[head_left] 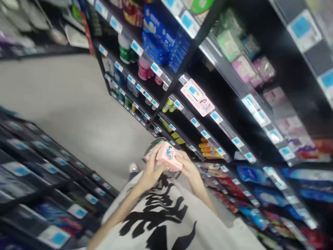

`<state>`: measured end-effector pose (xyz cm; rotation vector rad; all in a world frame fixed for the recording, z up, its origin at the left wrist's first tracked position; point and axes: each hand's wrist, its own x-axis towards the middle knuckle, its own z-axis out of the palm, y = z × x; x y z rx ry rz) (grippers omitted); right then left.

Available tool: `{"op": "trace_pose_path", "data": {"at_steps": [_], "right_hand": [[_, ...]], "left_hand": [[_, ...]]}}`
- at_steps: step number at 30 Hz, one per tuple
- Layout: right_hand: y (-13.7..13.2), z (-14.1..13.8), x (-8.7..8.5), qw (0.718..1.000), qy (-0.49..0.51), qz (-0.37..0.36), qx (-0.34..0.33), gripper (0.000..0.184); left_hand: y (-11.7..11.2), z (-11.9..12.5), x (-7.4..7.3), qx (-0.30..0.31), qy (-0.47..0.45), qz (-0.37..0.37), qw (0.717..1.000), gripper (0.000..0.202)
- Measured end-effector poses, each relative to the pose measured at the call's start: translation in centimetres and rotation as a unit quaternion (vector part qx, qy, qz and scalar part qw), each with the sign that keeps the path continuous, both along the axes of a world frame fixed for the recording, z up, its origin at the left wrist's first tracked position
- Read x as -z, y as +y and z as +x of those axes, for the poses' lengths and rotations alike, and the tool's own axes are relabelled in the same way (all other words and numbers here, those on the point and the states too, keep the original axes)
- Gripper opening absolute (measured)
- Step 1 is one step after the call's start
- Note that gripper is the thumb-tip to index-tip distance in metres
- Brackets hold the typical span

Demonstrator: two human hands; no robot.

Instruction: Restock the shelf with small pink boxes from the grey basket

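Observation:
Both of my hands are closed around a small pink box (pixel 170 154) with a blue-and-green printed figure on its face. My left hand (pixel 151 172) grips its left side, thumb along the lower edge. On the right, my right hand (pixel 188 165) holds the other side, its thumb resting on the printed face. A dark-rimmed thing, perhaps a basket (pixel 153 141), shows partly behind the box; the hands hide most of it. The box is in front of my white shirt (pixel 205 211) with black print.
Tall black shelves (pixel 187 62) with price tags rise on the right, holding blue packs (pixel 158 34), orange tubes (pixel 208 149) and pink packets (pixel 246 67). Another shelf unit (pixel 49 177) stands at lower left. Grey floor (pixel 78 93) runs between them. A shoe (pixel 133 168) shows below.

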<state>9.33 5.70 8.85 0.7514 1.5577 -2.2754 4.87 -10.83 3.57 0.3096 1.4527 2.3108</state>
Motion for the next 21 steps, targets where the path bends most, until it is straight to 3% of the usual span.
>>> {"op": "trace_pose_path", "data": {"at_steps": [3,6,8,11,14,17,21], "right_hand": [[2.5,0.2,-0.7,0.995,0.003,0.096,0.007,0.059],[5.4,-0.7,-2.3,0.974,0.018,0.220,0.060,0.057],[7.5,-2.2,-4.0,0.942,0.053,0.314,0.110,0.055],[10.6,-5.3,-7.1,0.863,0.134,0.452,0.179,0.049],[13.7,-8.8,-9.8,0.778,0.207,0.549,0.226,0.044],[16.8,-12.1,-11.5,0.710,0.249,0.615,0.236,0.046],[20.3,-16.2,-12.3,0.665,0.253,0.673,0.200,0.052]], "left_hand": [[0.7,-0.3,0.8,0.001,0.041,-0.044,0.998,0.066],[1.2,-1.2,1.5,-0.009,0.068,-0.061,0.996,0.046],[1.4,-2.4,1.8,0.009,0.110,-0.084,0.990,0.039],[2.8,-5.8,1.5,0.017,0.224,-0.115,0.968,0.038],[6.0,-11.9,-0.2,-0.021,0.370,-0.100,0.923,0.037],[10.4,-20.2,-3.1,-0.087,0.470,-0.079,0.875,0.036],[16.2,-30.7,-6.9,-0.178,0.533,-0.083,0.823,0.042]]}}
